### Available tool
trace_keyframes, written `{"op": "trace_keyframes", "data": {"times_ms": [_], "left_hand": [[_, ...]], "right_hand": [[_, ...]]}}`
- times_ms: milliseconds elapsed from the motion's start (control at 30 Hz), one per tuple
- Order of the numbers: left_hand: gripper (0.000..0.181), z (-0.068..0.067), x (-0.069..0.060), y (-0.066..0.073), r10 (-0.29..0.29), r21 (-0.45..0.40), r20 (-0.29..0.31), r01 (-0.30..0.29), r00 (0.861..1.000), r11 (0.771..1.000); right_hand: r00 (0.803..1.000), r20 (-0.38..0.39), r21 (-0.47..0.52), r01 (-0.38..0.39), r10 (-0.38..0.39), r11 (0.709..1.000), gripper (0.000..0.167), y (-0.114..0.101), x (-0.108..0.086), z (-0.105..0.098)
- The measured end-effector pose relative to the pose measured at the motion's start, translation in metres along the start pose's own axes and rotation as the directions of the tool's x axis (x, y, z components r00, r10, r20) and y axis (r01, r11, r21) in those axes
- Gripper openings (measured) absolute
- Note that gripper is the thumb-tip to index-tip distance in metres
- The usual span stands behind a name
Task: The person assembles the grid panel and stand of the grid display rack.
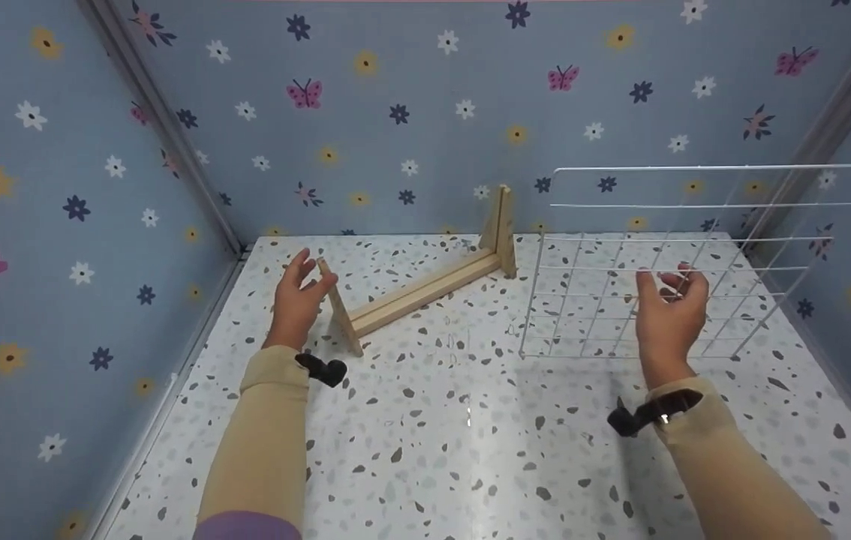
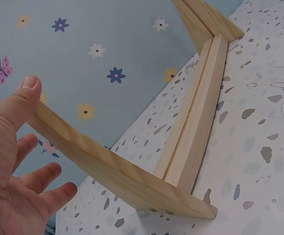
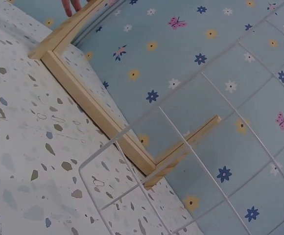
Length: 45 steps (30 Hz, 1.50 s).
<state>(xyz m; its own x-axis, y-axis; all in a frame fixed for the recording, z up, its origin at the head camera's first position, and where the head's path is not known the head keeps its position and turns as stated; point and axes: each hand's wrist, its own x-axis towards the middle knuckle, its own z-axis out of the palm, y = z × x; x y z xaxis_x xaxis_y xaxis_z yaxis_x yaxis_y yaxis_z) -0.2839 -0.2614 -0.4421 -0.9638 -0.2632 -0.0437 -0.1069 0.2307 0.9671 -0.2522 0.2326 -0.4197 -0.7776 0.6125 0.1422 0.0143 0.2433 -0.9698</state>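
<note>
A pale wooden stand (image 1: pixel 425 292), a long grooved bar with a tapered upright at each end, sits at an angle on the speckled tabletop. My left hand (image 1: pixel 296 300) is at its near-left upright (image 2: pixel 107 161). In the left wrist view the thumb (image 2: pixel 27 90) lies at that upright's tip, while the other fingers spread loosely beside it. On the right, my right hand (image 1: pixel 669 319) grips wires of a white wire grid panel (image 1: pixel 583 268), its fingers curled. The panel is tilted up, and the right wrist view shows its wires (image 3: pixel 196 152) but not the hand holding them.
Behind the stand rises a blue wall (image 1: pixel 425 112) with flowers and butterflies. Similar side walls (image 1: pixel 13 300) close in at left and right, with grey strips (image 1: pixel 163 127) at the corners. White speckled tabletop (image 1: pixel 410 450) stretches toward me between the forearms.
</note>
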Motion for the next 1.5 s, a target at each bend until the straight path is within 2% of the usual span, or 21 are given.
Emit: {"op": "trace_keyframes", "data": {"times_ms": [233,467,600,867,1100,1267,1500], "left_hand": [[0.074,0.002,-0.002,-0.006,0.026,-0.026,0.033,-0.026,0.999,0.999],[0.068,0.011,0.004,-0.008,0.016,0.045,0.001,-0.016,1.0,0.999],[0.068,0.015,0.003,-0.006,0.01,0.091,0.015,-0.011,1.0,0.996],[0.068,0.023,-0.001,-0.002,-0.016,0.186,-0.003,0.016,1.0,0.982],[0.068,0.032,-0.004,-0.002,-0.013,0.188,0.015,0.01,1.0,0.982],[0.066,0.042,-0.008,-0.002,0.009,0.216,0.04,-0.018,0.999,0.976],[0.063,0.058,-0.014,0.002,0.04,0.176,0.076,-0.052,0.996,0.983]], "right_hand": [[1.0,-0.005,-0.011,0.028,-0.028,1.0,0.058,0.002,0.0,0.0],[1.0,-0.006,-0.031,0.017,-0.017,0.999,0.058,0.001,0.002,-0.002],[1.0,-0.002,-0.02,0.008,-0.008,1.0,0.056,-0.002,0.003,-0.003],[1.0,0.003,0.028,-0.02,0.02,0.999,0.055,-0.012,0.007,-0.003],[1.0,-0.003,0.017,-0.011,0.011,1.0,0.054,-0.019,0.01,-0.001],[1.0,-0.014,0.015,0.003,-0.003,1.0,0.056,-0.026,0.012,0.0],[1.0,-0.013,0.024,0.011,-0.011,1.0,0.061,-0.041,0.017,0.005]]}}
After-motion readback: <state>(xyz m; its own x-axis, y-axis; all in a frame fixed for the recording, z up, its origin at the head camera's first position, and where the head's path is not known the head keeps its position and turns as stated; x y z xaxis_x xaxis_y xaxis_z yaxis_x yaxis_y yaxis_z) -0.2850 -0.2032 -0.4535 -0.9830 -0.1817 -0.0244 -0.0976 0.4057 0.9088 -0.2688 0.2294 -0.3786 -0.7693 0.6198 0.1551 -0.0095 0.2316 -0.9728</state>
